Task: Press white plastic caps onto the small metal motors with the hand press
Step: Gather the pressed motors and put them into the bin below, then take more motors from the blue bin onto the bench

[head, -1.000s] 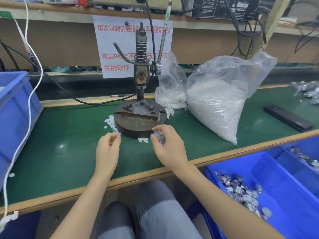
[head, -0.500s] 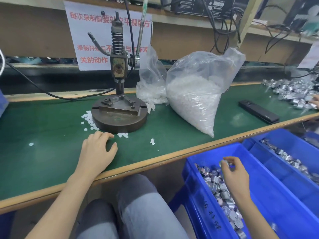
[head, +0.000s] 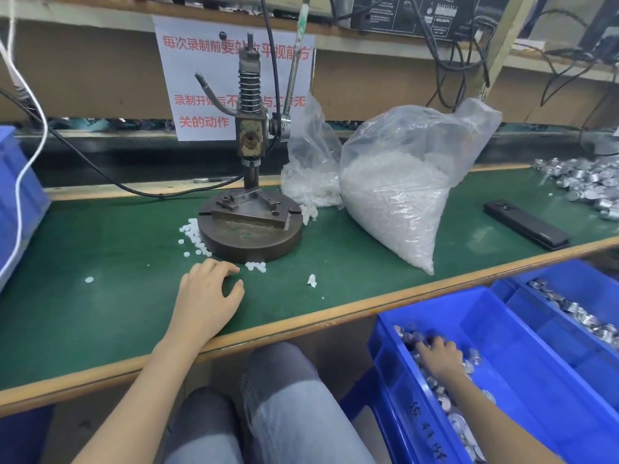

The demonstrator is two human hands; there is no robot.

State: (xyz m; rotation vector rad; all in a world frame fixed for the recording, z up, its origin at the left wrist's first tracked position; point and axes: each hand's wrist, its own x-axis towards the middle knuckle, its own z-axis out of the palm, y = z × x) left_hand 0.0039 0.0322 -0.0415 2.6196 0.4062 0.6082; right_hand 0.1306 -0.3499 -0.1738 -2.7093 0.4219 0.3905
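Right hand [head: 438, 358]: fingers bent among motors [head: 435, 393] in near-right blue bin [head: 502, 329], grip not discernible. Left hand [head: 207, 293]: loosely curved, nothing visibly held, beside loose caps [head: 256, 266] at hand press [head: 249, 209]. Risk: hasty pick drops a motor (they lie heaped)

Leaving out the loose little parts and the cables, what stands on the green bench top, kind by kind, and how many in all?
Bags of white caps: 2, the large bag and the small bag
Hand press: 1
Black bar: 1
Blue bin: 1
Total: 5
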